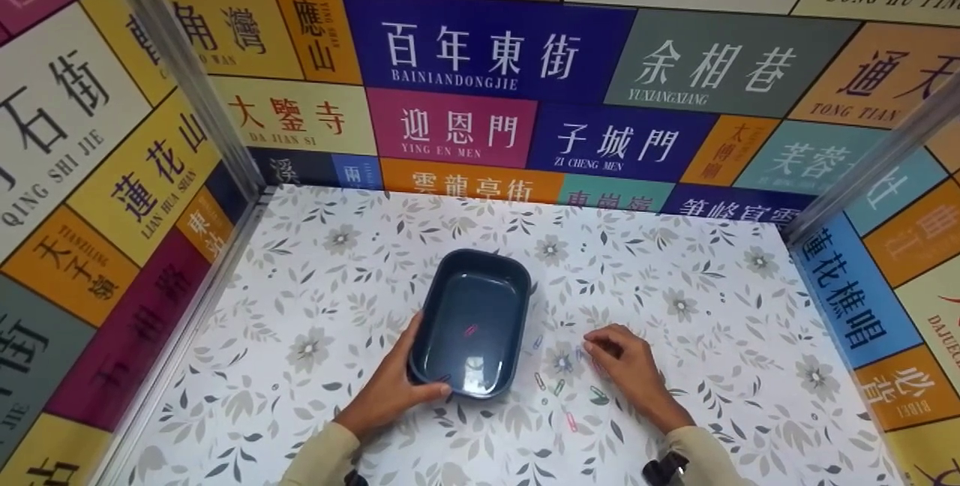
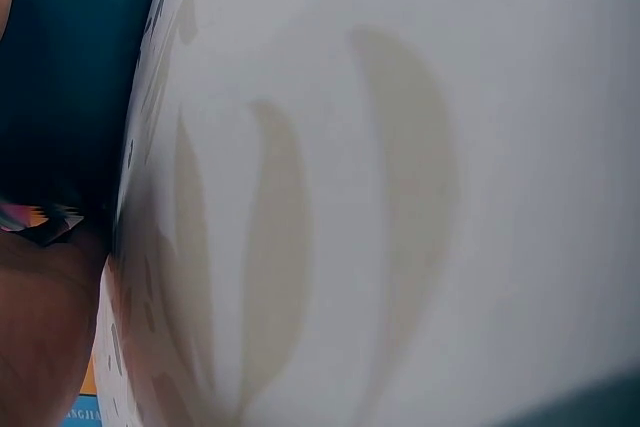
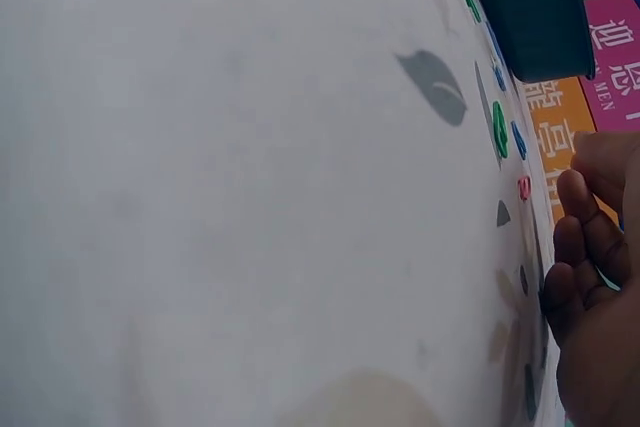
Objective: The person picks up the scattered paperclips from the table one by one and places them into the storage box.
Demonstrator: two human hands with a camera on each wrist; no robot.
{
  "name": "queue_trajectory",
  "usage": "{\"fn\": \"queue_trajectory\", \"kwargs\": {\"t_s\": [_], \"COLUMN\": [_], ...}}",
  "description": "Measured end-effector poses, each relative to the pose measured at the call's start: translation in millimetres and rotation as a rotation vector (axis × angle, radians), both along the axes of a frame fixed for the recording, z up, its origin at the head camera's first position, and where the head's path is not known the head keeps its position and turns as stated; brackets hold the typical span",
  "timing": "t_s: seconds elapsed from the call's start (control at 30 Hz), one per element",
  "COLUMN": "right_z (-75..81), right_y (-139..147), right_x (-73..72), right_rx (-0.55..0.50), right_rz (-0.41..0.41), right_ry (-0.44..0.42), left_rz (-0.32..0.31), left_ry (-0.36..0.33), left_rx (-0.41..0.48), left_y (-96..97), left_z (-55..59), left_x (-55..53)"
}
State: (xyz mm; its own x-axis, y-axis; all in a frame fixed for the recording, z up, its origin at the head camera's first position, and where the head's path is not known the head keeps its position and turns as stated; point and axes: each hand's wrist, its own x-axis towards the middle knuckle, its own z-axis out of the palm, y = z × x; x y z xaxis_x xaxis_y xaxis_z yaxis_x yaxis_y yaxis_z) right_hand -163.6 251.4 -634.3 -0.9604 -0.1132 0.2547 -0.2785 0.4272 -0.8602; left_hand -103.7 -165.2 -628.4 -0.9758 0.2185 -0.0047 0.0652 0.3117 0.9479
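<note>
A dark blue rectangular dish (image 1: 491, 261) sits on the patterned tabletop in the head view, with a pink paper clip (image 1: 470, 330) inside it. My left hand (image 1: 394, 388) grips the dish's near left side, thumb over the near rim. Right of the dish, my right hand (image 1: 634, 373) hovers low with bent fingers, its fingertips beside a faint blue paper clip (image 1: 579, 352). Whether it pinches anything is unclear. Around it lie another blue clip (image 1: 537, 343), green clips (image 1: 559, 387) and a pink clip (image 1: 571, 422). The right wrist view shows bent fingers (image 3: 590, 237).
The white tabletop (image 1: 337, 298) bears a grey leaf and flower print. Behind it stands a wall (image 1: 487, 43) of coloured sign panels, with similar side walls at left (image 1: 75, 246) and right (image 1: 862, 306). Clear corner strips (image 1: 187, 81) join the panels.
</note>
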Motion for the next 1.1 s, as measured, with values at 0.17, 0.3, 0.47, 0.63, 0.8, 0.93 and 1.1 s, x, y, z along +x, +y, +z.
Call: {"fn": "queue_trajectory", "kwargs": {"t_s": [0.17,0.3,0.47,0.63,0.8,0.93,1.1], "right_z": [-11.9,-13.8,-14.2,-13.2,-10.7,-8.5,-6.6], "right_y": [9.4,10.8,9.7,10.9,13.2,14.6,15.3], "right_x": [-6.7,-8.7,-8.6,-8.8,-11.2,-13.0,-14.0], "right_rx": [0.075,0.133,0.168,0.190,0.237,0.282,0.305], "right_rz": [0.083,0.133,0.157,0.180,0.212,0.242,0.264], "right_ry": [0.095,0.170,0.193,0.170,0.157,0.153,0.142], "left_rz": [-0.005,-0.004,-0.008,-0.007,-0.007,-0.010,-0.012], "left_ry": [0.001,0.001,-0.003,-0.010,-0.011,-0.003,0.012], "left_rx": [-0.003,0.002,-0.007,-0.008,0.007,0.017,0.024], "left_y": [-0.8,-1.0,-1.3,-1.0,-0.3,-0.2,-0.1], "left_z": [-0.5,-1.0,-1.0,-0.3,0.4,0.1,-1.3], "left_x": [-0.4,-0.6,-0.2,0.1,-0.1,-0.2,-0.9]}}
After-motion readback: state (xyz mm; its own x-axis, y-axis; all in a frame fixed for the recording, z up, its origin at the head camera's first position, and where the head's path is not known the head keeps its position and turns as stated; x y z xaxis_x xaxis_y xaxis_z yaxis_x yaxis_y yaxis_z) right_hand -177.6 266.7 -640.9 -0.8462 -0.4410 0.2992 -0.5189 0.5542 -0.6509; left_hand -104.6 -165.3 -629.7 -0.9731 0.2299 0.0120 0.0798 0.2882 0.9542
